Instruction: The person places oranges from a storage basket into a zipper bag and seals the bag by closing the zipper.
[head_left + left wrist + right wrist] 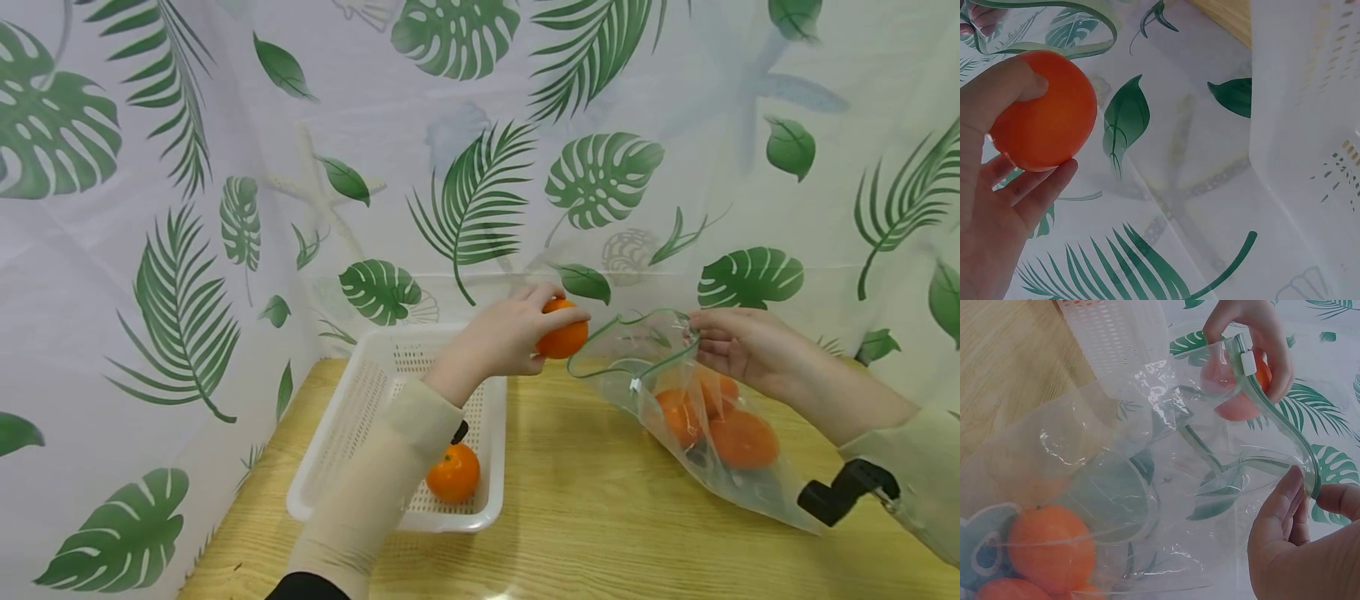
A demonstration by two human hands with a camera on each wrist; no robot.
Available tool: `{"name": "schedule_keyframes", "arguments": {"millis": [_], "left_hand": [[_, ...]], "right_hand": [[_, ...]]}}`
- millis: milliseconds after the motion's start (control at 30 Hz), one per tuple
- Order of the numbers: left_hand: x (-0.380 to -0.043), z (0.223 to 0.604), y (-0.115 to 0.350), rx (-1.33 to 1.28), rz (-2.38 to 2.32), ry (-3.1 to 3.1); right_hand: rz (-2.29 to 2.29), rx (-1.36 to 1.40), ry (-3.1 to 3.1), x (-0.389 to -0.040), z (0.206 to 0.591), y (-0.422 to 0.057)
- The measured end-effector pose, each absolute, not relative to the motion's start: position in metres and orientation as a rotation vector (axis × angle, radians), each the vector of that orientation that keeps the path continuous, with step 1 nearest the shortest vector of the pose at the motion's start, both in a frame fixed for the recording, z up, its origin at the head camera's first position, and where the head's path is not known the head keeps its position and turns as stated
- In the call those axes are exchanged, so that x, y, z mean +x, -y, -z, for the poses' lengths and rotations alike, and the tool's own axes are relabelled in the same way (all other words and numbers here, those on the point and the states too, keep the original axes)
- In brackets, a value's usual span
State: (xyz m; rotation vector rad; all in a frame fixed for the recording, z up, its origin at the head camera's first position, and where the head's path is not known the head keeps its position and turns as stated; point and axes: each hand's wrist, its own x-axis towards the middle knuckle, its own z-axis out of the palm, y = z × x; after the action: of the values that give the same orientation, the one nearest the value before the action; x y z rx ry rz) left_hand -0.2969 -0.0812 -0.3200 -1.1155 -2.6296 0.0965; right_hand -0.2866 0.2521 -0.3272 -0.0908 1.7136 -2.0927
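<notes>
My left hand (517, 332) grips an orange (564, 333) between thumb and fingers, just left of the mouth of a clear zip bag (637, 400). In the left wrist view the thumb presses the near side of that orange (1054, 115). My right hand (738, 343) pinches the green-edged rim of the bag on its right side, keeping the mouth spread. Several oranges (1050, 550) lie inside the bag's lower part. A white slider (1248, 363) sits on the green zip strip. Another orange (453, 473) rests in the white basket (491, 467), below the left forearm.
The basket stands on the left of a wooden table (570, 508), its middle partly hidden by the left sleeve. A leaf-printed sheet (465, 108) hangs behind and along the left side. A black wrist device (847, 492) is strapped to the right sleeve.
</notes>
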Motion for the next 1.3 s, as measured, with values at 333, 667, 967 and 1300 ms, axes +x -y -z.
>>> {"name": "schedule_keyframes", "arguments": {"millis": [333,667,967,1300], "left_hand": [[-0.297,0.317,0.056,-1.178,-0.07,2.571],[-0.296,0.316,0.035,-1.247,-0.106,2.533],[-0.296,0.321,0.026,-1.313,-0.096,2.482],[-0.295,0.326,0.018,-1.371,-0.088,2.478]], "right_hand": [[2.093,-0.081,-1.715,-0.288,0.328,-0.252],[2.105,-0.071,-1.702,-0.29,0.329,-0.251],[2.102,-0.06,-1.697,-0.29,0.328,-0.251],[2.072,-0.07,-1.727,-0.293,0.329,-0.251]]}}
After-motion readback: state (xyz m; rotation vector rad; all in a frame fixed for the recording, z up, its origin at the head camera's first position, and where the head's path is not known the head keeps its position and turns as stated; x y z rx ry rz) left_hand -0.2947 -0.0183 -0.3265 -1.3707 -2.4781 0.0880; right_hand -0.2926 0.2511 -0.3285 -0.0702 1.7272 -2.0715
